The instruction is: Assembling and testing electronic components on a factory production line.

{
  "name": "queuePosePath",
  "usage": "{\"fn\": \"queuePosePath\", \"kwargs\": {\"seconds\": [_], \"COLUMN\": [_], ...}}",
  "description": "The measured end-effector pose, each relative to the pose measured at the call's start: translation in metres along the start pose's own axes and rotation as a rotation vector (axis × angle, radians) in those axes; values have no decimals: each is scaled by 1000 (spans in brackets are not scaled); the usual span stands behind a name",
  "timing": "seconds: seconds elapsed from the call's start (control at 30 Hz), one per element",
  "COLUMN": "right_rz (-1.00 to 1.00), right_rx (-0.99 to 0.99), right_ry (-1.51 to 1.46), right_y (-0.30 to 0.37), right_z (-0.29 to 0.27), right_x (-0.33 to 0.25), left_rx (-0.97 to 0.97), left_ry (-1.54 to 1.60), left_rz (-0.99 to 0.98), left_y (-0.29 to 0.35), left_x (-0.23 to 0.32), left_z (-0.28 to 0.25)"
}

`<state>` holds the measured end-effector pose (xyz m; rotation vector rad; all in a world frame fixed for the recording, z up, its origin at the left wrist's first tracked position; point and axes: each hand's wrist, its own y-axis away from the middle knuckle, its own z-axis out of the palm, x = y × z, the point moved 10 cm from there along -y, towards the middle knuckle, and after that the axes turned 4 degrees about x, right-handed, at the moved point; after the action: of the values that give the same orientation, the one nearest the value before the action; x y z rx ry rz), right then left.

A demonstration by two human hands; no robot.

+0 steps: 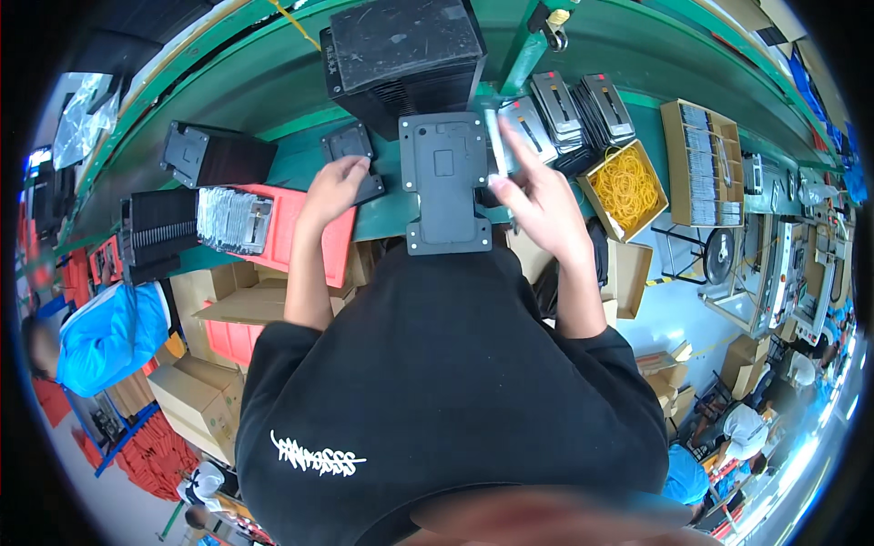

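Observation:
A dark grey moulded plate (443, 182) with corner holes and a square outline stands in front of my chest at the bench's near edge. To its left, my left hand (335, 191) has its fingers bent together over the narrow middle of a second black plate (347, 142), which lies on the bench. My right hand (546, 209) is to the right of the grey plate. A thin white strip (497, 146), slightly blurred, rises from its thumb and fingers, while the forefinger points upward. The strip's lower end is partly hidden by the thumb.
Behind the plate stands a tall stack of black plates (405, 45). Silver flat parts (557, 105) lie at the back right, near a box of yellow rubber bands (628, 187) and a divided carton (701, 164). A red tray (284, 238) and more stacks (223, 155) are at left.

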<state>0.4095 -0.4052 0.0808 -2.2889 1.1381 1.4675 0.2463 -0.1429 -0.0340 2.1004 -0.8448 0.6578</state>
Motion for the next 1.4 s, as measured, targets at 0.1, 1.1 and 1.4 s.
{"fn": "queuePosePath", "kwargs": {"seconds": [0.1,1.1,1.4], "right_rz": [61,-243,-7], "right_rx": [188,40,-10], "right_ry": [147,128,957], "right_y": [-18,32,-9], "right_z": [29,36,95], "right_x": [114,12,-49], "left_rx": [16,-356,254], "left_ry": [446,75,-815], "left_rz": [43,-234,-391], "left_y": [40,29,-112], "left_x": [61,13,-87], "left_z": [10,2,7]}}
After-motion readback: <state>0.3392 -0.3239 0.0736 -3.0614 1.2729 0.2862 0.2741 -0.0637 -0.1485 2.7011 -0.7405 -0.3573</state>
